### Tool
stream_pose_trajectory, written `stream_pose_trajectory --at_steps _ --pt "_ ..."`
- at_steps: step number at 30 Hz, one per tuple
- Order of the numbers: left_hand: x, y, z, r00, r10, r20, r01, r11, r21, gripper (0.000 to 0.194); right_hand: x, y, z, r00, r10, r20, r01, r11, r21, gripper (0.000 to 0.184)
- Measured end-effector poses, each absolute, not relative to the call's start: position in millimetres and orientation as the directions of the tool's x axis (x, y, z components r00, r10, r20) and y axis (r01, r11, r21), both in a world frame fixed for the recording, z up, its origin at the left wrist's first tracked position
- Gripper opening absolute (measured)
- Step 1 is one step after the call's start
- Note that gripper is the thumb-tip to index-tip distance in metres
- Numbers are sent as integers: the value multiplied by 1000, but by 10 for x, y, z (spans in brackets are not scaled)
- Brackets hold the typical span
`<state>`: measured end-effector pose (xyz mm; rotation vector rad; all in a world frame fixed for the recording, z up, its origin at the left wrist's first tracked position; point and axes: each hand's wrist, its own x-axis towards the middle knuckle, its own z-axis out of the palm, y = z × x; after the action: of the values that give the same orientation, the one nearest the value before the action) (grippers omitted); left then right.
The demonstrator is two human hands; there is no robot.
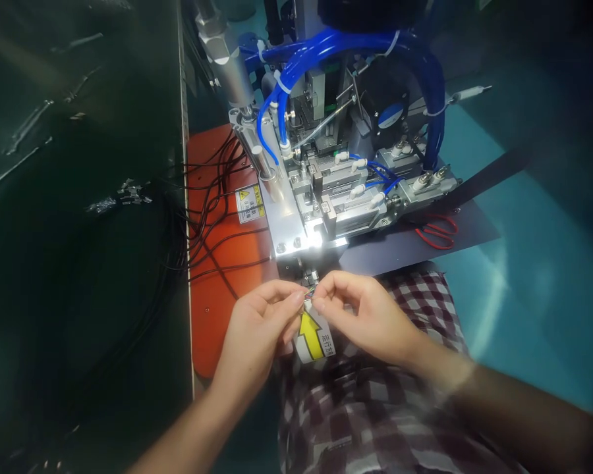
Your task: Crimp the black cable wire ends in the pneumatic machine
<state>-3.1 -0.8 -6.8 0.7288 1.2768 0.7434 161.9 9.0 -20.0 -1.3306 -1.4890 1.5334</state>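
My left hand (257, 322) and my right hand (370, 313) meet just in front of the machine, fingertips a small gap apart. Thumb and forefinger are pinched on both. Between them show thin wires (310, 291), very small, their exact ends partly hidden by the fingers. Directly below the fingertips is a white label with a yellow arrow (310, 336). The machine's metal plate (291, 227), brightly lit at its front corner, lies just beyond the hands, with a small dark fixture (309, 273) under its edge.
Blue air hoses (336, 43) arch over the machine's cylinders. Black cables (217, 217) cross the orange base plate (227, 283) at left toward a dark surface holding a bundle with metallic ends (128, 192). Red-handled scissors (437, 232) lie at right. Checkered cloth (375, 415) covers my lap.
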Motion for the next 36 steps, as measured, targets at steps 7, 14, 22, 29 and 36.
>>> stream_pose_trajectory --at_steps 7,14,22,29,36 --pt "-47 -29 -87 143 827 -544 -44 554 831 22 1667 189 -153 -303 893 -333 46 -336 -941 12" --pt "-36 3 -64 149 807 -571 -38 582 812 22 1627 183 -235 -367 876 -313 3 -335 -942 12" --pt "-54 29 -45 196 778 -597 18 606 795 21 1687 306 -291 -539 834 -122 23 -130 -991 10" --pt "-51 -12 -97 151 803 -576 -11 584 812 20 1665 310 -300 -415 901 -126 -12 -144 -989 8" --pt "-18 -5 -100 108 811 -576 -70 584 809 20 1625 97 -316 -173 965 195 242 233 -942 8"
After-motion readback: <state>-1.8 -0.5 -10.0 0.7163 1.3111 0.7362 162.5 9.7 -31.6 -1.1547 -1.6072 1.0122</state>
